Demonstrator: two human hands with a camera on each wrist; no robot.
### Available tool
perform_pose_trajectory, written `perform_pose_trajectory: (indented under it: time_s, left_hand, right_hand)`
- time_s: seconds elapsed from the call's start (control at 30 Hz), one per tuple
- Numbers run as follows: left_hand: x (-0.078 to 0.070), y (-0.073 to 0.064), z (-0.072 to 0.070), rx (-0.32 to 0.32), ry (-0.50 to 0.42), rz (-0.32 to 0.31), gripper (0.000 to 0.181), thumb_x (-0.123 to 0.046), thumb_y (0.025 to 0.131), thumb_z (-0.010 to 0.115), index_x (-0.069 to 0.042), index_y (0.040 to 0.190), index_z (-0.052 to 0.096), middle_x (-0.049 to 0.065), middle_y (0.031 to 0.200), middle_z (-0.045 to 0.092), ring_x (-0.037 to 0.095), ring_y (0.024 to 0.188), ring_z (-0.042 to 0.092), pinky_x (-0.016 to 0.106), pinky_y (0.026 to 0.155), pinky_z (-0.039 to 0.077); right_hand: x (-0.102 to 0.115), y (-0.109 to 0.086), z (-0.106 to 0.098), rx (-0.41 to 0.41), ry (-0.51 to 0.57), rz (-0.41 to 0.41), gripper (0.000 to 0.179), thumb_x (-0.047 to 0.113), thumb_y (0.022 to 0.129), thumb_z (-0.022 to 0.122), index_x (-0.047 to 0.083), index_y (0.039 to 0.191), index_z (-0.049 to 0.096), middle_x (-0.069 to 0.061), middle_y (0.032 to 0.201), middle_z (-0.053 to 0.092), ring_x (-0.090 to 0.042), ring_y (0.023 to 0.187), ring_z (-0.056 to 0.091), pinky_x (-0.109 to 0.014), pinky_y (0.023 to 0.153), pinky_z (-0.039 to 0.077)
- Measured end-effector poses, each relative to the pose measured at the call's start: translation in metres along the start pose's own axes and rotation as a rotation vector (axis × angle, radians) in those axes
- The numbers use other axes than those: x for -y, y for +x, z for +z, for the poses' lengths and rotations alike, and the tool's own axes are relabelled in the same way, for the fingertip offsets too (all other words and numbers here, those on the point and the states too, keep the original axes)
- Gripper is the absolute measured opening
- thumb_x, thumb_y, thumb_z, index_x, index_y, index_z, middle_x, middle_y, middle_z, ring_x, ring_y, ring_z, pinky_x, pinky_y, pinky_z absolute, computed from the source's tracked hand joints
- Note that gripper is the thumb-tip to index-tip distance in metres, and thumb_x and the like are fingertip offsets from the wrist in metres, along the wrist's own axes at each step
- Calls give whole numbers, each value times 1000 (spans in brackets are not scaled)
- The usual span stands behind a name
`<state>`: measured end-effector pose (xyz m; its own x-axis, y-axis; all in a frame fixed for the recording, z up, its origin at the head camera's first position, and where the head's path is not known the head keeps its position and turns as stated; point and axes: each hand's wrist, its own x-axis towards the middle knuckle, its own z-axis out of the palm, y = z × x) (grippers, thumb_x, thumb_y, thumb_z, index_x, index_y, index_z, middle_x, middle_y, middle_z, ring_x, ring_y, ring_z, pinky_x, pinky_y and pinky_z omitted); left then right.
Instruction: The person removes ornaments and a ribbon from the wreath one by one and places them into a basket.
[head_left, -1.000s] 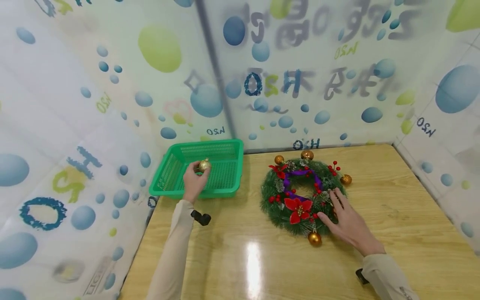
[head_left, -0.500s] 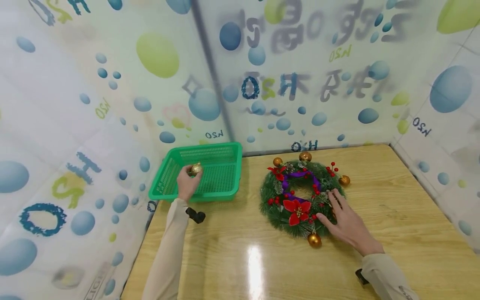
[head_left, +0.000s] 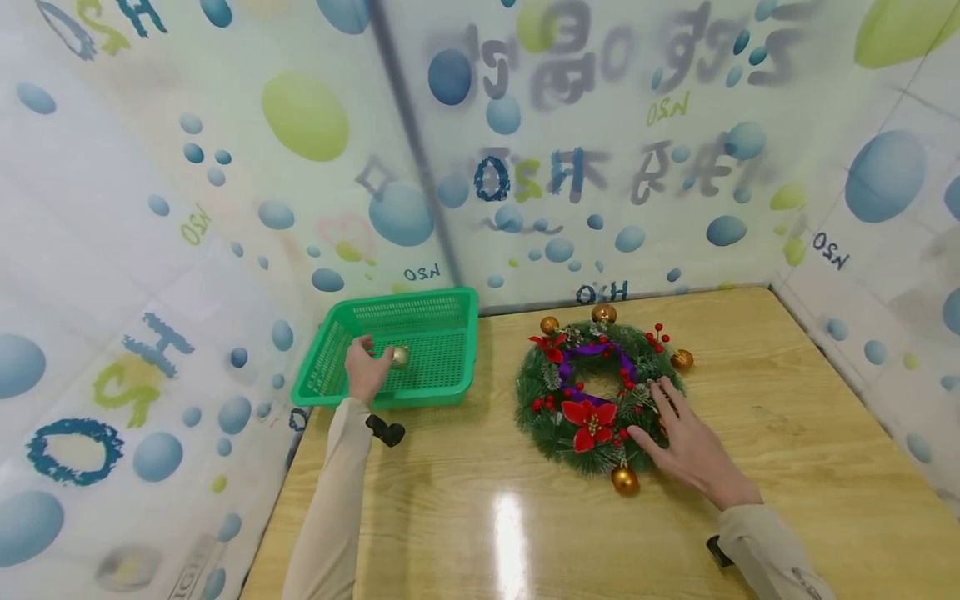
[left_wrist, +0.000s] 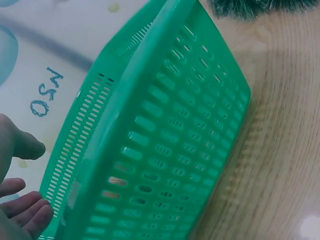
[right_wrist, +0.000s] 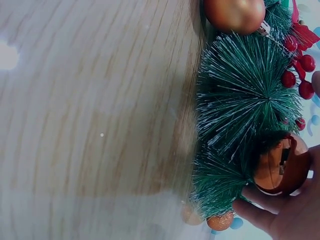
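Over the green plastic basket [head_left: 471,342] my left hand [head_left: 366,372] has its thumb and fingers parted, holding nothing. A small gold Christmas ball [head_left: 400,357] shows just beyond its fingertips, inside the basket. In the left wrist view the hand [left_wrist: 20,200] hovers at the basket's rim [left_wrist: 120,110], and the ball is hidden. My right hand [head_left: 693,454] rests on the right side of the green Christmas wreath [head_left: 551,429], fingers spread. In the right wrist view a shiny copper ball [right_wrist: 284,165] lies against those fingers [right_wrist: 257,215].
The wreath carries a red poinsettia [head_left: 591,423], a purple ribbon [head_left: 566,367], red berries and several copper balls, one ball [head_left: 624,479] at its front edge. A wooden table [head_left: 450,500] lies under everything, with patterned walls [head_left: 600,125] behind and at both sides.
My left hand has moved left over the basket and let go of the gold ball, which is now lower, within the basket. The right hand stays on the wreath.
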<state>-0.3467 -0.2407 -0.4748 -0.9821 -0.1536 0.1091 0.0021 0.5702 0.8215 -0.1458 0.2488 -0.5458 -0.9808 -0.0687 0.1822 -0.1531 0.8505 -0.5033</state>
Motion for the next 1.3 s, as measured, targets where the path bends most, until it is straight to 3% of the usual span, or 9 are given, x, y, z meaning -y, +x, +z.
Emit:
perform_pose_trajectory:
  time_s: [0.37,0.53,0.87,1.13,1.3]
  left_hand:
    - [-8,-4,1,14,-1,39,55,-25,102,58,3,146,42,28,145,46,42,132,48,55,107,46]
    - [-10,-12,8,41,-24,31,54,-25,103,58,3,146,42,27,146,47,42,133,48,55,107,47]
    - [-34,-41,30,87,-116,71,51,-27,103,59,-3,146,45,21,145,49,37,132,50,53,104,50]
    - [-49,-69,57,85,-181,187,43,-22,101,63,-2,138,53,22,136,56,40,124,56,51,103,51]
    - [-57,-86,72,101,-200,254,40,-18,101,63,-1,137,55,23,135,57,41,124,57,52,104,51]
  right_hand:
    - [-1,7,-3,-6,0,-5,86,51,102,54,0,161,19,-31,165,17,-53,124,55,-71,101,44]
    - [0,7,-2,1,12,-8,86,51,102,54,0,161,19,-31,164,17,-48,116,63,-70,98,46]
    - [-5,5,-1,14,13,-9,86,51,102,54,-1,161,18,-32,164,16,-45,108,67,-67,90,52]
    - [-3,4,-2,18,25,0,87,51,102,54,0,161,18,-31,165,16,-54,126,53,-71,98,46]
    - [-2,3,-2,14,32,-7,86,50,102,54,0,161,18,-31,165,16,-53,124,55,-70,98,47]
